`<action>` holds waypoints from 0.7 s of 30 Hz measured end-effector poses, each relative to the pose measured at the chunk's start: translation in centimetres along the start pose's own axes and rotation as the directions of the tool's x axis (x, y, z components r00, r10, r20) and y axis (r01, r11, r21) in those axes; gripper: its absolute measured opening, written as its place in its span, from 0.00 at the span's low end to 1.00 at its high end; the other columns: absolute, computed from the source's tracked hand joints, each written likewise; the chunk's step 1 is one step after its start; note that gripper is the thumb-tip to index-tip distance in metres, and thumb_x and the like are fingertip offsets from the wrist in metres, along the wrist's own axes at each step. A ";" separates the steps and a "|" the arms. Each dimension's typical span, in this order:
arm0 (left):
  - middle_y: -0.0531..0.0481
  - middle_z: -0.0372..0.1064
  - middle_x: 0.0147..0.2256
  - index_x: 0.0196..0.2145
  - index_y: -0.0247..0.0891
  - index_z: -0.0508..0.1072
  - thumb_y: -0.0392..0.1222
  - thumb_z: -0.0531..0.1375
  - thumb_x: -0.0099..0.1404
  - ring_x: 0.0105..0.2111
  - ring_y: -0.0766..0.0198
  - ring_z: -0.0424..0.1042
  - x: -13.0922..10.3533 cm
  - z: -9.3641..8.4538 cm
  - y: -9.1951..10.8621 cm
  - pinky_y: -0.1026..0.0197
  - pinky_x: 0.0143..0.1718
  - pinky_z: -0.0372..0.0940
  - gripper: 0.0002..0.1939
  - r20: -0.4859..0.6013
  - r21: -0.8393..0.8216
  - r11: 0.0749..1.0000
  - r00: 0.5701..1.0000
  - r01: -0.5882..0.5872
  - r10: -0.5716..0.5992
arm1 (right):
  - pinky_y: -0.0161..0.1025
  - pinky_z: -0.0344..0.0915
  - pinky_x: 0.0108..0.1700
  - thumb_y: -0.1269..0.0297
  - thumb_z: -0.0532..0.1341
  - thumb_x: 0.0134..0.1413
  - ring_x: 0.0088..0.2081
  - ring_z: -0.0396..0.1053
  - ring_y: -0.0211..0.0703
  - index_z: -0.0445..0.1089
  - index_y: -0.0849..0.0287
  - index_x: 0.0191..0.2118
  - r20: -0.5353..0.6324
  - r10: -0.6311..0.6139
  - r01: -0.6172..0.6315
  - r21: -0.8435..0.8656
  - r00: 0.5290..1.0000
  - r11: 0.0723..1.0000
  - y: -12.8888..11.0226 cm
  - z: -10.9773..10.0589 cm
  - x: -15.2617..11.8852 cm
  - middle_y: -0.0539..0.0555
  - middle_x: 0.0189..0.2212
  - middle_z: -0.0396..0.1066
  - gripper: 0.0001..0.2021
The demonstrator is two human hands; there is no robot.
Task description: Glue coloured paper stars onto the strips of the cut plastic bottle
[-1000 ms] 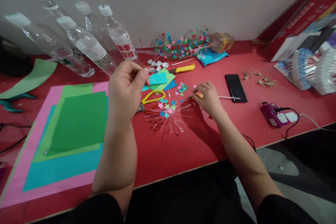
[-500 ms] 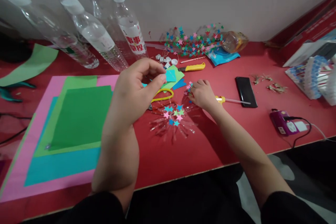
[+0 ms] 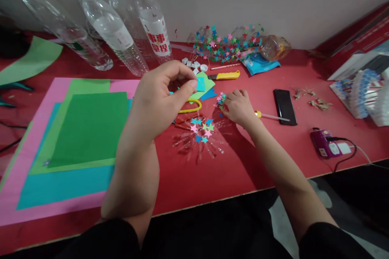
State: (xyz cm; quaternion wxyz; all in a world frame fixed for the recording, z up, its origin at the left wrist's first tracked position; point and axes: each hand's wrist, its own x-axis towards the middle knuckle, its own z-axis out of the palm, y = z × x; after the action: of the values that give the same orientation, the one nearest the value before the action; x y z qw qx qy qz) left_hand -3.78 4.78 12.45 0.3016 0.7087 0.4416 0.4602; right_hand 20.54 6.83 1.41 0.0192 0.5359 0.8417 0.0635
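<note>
My left hand (image 3: 165, 101) is raised over the red table, thumb and forefinger closed in a pinch. What they hold, if anything, I cannot make out; a light-blue paper piece (image 3: 201, 84) shows right beside the fingertips. My right hand (image 3: 238, 107) rests low with fingers curled down at a small heap of paper stars (image 3: 219, 99); its fingertips are partly hidden. Between the hands and nearer me lies a fringe of clear plastic strips (image 3: 199, 151) with a ring of coloured stars (image 3: 208, 133) on it. Scissors with yellow handles (image 3: 194, 107) lie partly behind my left hand.
Stacked coloured sheets (image 3: 88, 129) lie at left, below several plastic bottles (image 3: 156, 32). At the back are a yellow cutter (image 3: 227, 75), a star-covered bundle (image 3: 225, 46) and a blue packet (image 3: 259, 64). A glue gun (image 3: 258, 114), phone (image 3: 285, 107) and purple power adapter (image 3: 325, 143) lie right.
The view has shifted slightly. My left hand keeps its pinch, a little farther right and up in the picture. My right hand stays at the star heap with nearly the same pose.
</note>
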 end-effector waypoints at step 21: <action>0.51 0.72 0.25 0.27 0.35 0.73 0.45 0.55 0.68 0.28 0.66 0.71 0.0 3.1 0.3 0.63 0.32 0.64 0.16 0.297 -0.062 0.991 0.950 0.118 -0.094 | 0.53 0.61 0.52 0.63 0.56 0.60 0.39 0.67 0.45 0.71 0.51 0.33 -0.661 0.112 0.086 0.258 0.742 0.962 -1.8 -6.4 -2.5 0.50 0.32 0.72 0.07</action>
State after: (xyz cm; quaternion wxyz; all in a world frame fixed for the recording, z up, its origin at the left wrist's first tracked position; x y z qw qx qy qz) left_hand -0.88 4.56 11.48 0.4159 0.7317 0.4110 0.3503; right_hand 19.33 3.27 7.46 -0.3586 0.4804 0.7888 0.1358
